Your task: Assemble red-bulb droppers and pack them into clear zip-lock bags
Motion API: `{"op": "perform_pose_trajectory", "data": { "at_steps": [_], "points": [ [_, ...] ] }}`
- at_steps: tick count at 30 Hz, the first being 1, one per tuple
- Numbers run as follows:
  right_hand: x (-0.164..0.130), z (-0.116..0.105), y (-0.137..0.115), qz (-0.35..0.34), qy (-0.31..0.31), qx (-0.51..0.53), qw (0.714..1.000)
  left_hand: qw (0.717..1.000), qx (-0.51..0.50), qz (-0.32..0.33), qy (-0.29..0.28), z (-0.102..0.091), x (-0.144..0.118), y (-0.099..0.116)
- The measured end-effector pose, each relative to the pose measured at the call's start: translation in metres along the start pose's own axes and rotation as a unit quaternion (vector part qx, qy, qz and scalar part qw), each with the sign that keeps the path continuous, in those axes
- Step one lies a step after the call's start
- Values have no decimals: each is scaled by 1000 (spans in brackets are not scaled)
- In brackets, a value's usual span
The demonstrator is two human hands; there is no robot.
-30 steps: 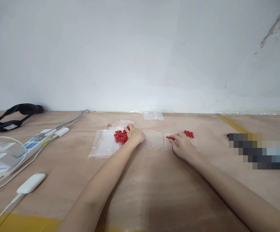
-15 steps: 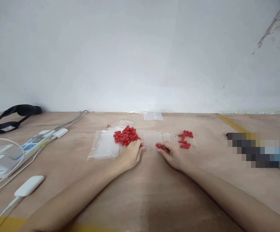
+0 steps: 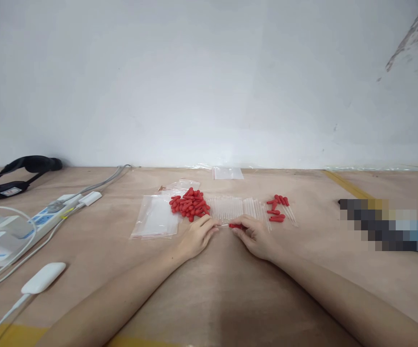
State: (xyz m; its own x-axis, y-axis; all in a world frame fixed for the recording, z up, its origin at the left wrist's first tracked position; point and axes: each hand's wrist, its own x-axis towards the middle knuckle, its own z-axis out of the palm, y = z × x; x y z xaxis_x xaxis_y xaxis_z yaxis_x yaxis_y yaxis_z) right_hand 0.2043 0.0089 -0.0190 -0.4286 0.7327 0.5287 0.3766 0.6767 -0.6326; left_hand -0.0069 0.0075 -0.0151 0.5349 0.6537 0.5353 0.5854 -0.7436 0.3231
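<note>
bright, even light; soft shadows

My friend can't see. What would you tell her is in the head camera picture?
Two bare hands meet over a wooden table: the left hand pinches a clear tube, the right hand a red cap. Behind lie a pile of red caps and a row of tubes.

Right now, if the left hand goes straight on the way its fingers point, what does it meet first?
Probably the right hand: the left hand points right, toward the red cap pinched there. The clear tubes lie just behind; depth is unclear.
</note>
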Motion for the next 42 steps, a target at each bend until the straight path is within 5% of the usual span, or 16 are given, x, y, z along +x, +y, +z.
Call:
{"op": "perform_pose_trajectory", "data": {
  "at_steps": [13, 30, 35, 42],
  "points": [
    [-2, 4, 4, 7, 1, 0, 1000, 999, -17, 38, -1, -1, 1, 0],
    [-4, 4, 3, -88, -4, -19, 996, 995, -8, 96, -18, 1, 0, -2],
    [-3, 6, 9, -108, -25, -91, 990, 994, 39, 92, -41, 3, 0, 0],
    [2, -6, 14, -96, -1, -135, 986, 999, 40, 23, 10, 0, 1, 0]
  ]
}}
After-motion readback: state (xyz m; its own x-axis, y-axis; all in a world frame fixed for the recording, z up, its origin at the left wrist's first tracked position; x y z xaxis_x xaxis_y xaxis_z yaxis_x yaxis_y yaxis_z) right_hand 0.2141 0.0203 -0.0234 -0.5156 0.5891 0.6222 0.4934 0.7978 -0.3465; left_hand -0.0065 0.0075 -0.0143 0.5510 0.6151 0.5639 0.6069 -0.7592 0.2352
